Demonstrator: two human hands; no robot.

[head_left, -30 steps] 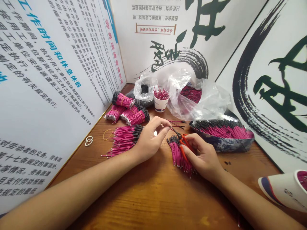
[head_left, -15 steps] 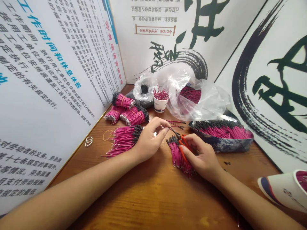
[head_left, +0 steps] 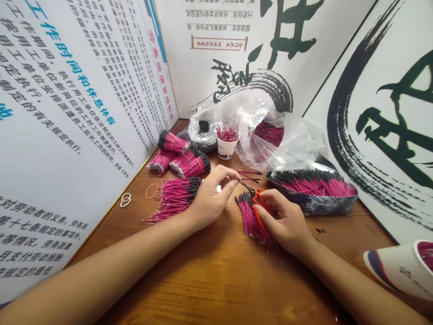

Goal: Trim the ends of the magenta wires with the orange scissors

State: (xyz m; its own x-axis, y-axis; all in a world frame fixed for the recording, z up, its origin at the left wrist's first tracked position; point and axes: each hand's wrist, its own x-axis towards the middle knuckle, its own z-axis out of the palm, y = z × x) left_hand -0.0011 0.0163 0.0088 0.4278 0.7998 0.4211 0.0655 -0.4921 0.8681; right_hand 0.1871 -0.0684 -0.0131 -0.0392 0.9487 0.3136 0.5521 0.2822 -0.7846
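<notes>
Thumb and forefinger of my left hand (head_left: 216, 194) are pinched together at the tip of a small pair of pliers. What they hold there is too small to make out. My right hand (head_left: 286, 219) is closed around the orange handles of the pliers (head_left: 259, 203), whose dark jaws point left toward my left fingertips. Beneath the pliers lies a pile of pink wires with black ends (head_left: 248, 221). Beside my left hand, partly hidden by it, is a wider pile of pink wires (head_left: 174, 196), black ends toward the hand.
Rubber-banded wire bundles (head_left: 189, 163) are stacked at the back left. Behind my hands stand a paper cup of wires (head_left: 227, 148) and a clear plastic bag (head_left: 297, 140). An open tray (head_left: 318, 205) full of wires sits right, with another cup (head_left: 392, 271) lying nearer. White bands (head_left: 125, 200) lie left.
</notes>
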